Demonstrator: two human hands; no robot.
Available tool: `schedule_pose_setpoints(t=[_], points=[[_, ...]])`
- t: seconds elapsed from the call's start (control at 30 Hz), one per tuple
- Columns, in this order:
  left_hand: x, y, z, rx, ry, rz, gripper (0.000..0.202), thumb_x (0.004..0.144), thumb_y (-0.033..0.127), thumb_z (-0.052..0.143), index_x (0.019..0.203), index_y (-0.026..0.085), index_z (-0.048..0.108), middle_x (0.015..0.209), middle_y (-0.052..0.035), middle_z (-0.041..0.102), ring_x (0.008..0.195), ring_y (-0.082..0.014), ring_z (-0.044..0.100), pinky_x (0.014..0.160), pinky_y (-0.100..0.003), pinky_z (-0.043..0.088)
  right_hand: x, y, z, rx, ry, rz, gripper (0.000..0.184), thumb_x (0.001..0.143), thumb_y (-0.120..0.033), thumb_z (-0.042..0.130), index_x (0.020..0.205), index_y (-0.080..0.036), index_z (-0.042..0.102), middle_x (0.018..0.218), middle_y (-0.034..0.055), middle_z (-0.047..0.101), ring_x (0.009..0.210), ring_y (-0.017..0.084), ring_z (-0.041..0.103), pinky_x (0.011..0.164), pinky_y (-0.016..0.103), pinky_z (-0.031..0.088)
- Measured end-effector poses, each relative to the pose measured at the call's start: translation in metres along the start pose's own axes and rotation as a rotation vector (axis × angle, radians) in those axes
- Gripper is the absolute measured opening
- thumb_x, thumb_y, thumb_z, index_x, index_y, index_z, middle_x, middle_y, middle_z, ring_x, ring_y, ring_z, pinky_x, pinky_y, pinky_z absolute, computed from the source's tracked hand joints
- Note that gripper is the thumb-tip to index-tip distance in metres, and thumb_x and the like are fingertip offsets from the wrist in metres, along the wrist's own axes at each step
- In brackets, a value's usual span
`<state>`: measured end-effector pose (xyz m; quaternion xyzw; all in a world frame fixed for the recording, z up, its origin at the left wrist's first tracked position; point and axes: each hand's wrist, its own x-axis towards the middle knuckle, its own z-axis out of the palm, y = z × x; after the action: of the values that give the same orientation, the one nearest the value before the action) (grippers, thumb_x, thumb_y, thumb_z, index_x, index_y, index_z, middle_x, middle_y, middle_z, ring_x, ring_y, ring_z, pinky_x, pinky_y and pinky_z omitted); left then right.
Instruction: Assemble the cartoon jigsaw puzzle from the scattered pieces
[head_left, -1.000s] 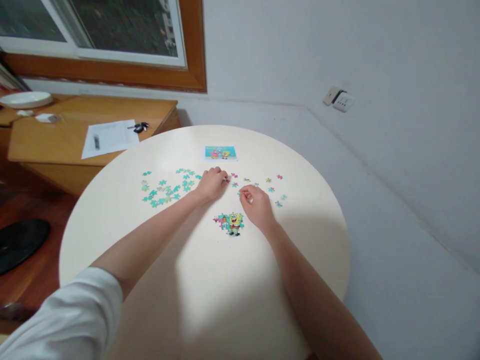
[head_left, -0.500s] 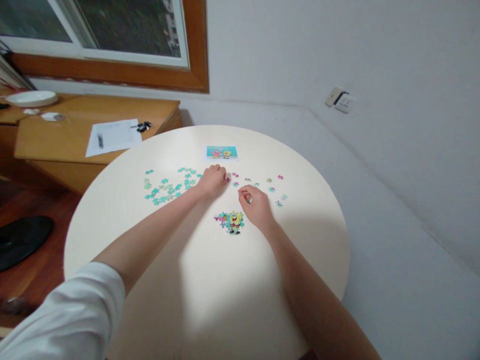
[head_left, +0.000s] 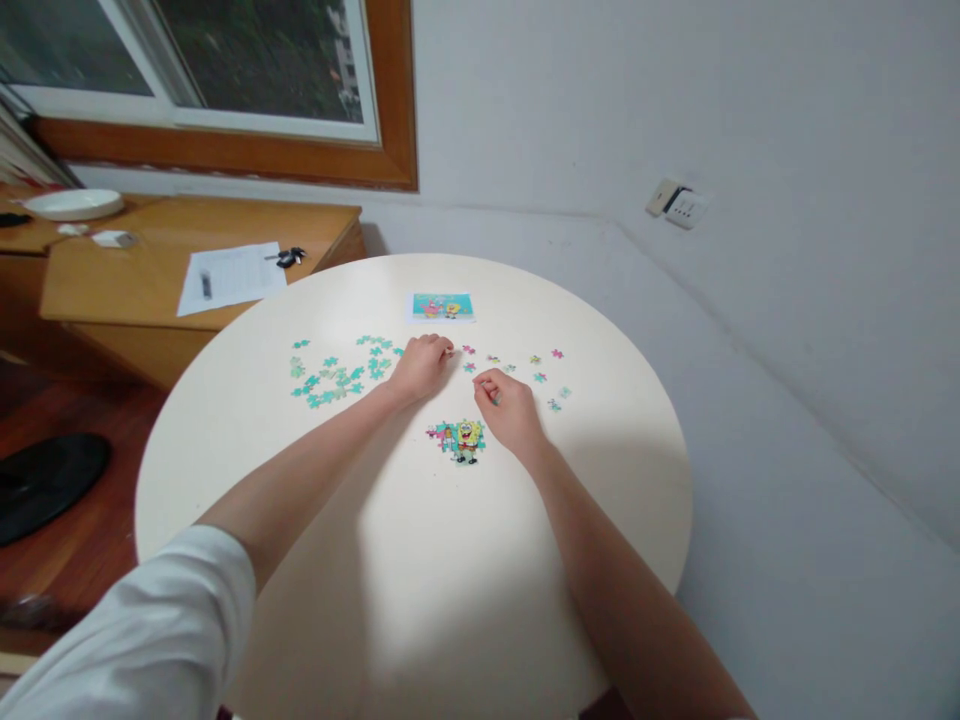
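My left hand (head_left: 424, 365) is closed over the table at the inner end of the loose puzzle pieces, fingertips pinched together; a pink puzzle piece that lay at them is now hidden by the fingers. My right hand (head_left: 508, 402) hovers close by on the right, thumb and fingers pressed together. A bit of teal shows under its curled fingers; whatever they pinch is too small to tell. Below the hands lies a partly joined puzzle (head_left: 463, 440) with a yellow cartoon figure. Beyond them is the picture card (head_left: 442, 307).
Many teal puzzle pieces (head_left: 341, 380) are scattered on the left of the round white table (head_left: 450, 600). Several mixed-colour pieces (head_left: 540, 378) lie on the right. A wooden desk (head_left: 150, 285) behind bears paper (head_left: 232, 280), keys (head_left: 289, 257) and a white dish (head_left: 75, 204).
The pink piece beside my left fingertips has gone from sight as the fingers closed there. My right hand stays nearly still in its pinch. The whole view has shifted slightly.
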<state>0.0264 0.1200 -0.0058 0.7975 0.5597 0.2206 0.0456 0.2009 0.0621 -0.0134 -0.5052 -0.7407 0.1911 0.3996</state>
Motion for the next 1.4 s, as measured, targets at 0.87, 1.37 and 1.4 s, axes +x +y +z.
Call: schedule_pose_setpoints(t=[0.87, 1.37, 1.4], points=[[-0.086, -0.005, -0.051, -1.128, -0.124, -0.431, 0.021, 0.062, 0.029, 0.076, 0.071, 0.015, 0.062, 0.064, -0.0018, 0.067, 0.056, -0.0114, 0.059, 0.061, -0.027, 0.048, -0.004, 0.003, -0.001, 0.006, -0.011, 0.036, 0.015, 0.077, -0.028, 0.046, 0.076, -0.021, 0.059, 0.054, -0.0030, 0.052, 0.051, 0.012, 0.049, 0.056, 0.023, 0.040], [-0.089, 0.009, -0.052, -1.025, -0.416, -0.430, 0.006, 0.067, 0.012, 0.065, 0.061, 0.012, 0.065, 0.055, -0.0004, 0.063, 0.048, -0.0074, 0.054, 0.052, -0.019, 0.044, -0.004, 0.004, -0.001, -0.024, -0.016, 0.007, 0.014, 0.076, -0.024, 0.048, 0.076, -0.019, 0.060, 0.049, -0.0043, 0.049, 0.048, 0.010, 0.046, 0.055, 0.021, 0.039], [-0.090, 0.009, -0.052, -1.016, -0.429, -0.441, 0.007, 0.068, 0.011, 0.064, 0.061, 0.012, 0.065, 0.055, -0.0003, 0.063, 0.049, -0.0070, 0.054, 0.051, -0.019, 0.044, -0.004, 0.004, -0.001, -0.024, -0.011, 0.003, 0.014, 0.076, -0.024, 0.048, 0.076, -0.018, 0.060, 0.049, -0.0042, 0.050, 0.048, 0.010, 0.047, 0.055, 0.021, 0.039]])
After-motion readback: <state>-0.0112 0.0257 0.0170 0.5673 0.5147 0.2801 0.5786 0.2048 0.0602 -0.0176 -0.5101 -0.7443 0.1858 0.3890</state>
